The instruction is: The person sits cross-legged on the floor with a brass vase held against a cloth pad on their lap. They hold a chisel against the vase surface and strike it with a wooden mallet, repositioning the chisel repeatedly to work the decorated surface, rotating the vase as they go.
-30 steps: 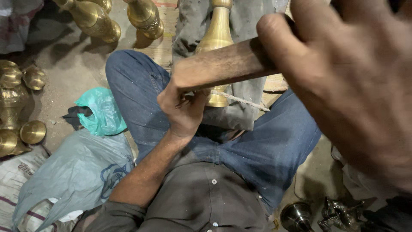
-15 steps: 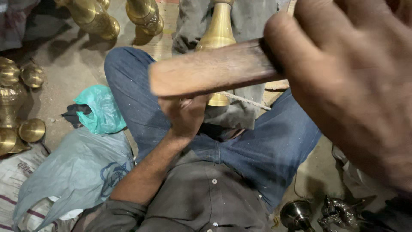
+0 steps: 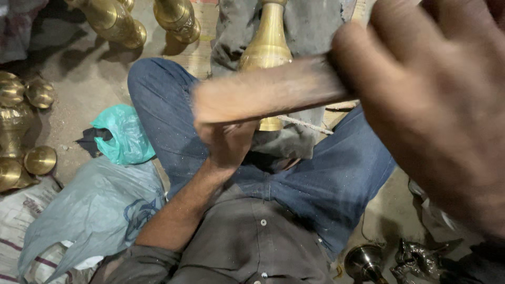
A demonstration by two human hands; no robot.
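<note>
Head view: the brass vase [image 3: 268,47] stands at upper centre, propped between the person's legs on grey cloth [image 3: 310,31], its base beside the left hand [image 3: 226,144]. The left hand's grip is hidden behind a blurred wooden stick [image 3: 263,94]; I cannot tell whether it is closed. The right hand [image 3: 436,105], filling the right of the frame, is clamped on the stick above the vase. The work looks mid-way. Counted: one vase in hand, two brass pieces [image 3: 142,21] at upper left, about five more [image 3: 21,131] on the left edge, two plastic bags [image 3: 121,134], one stick.
</note>
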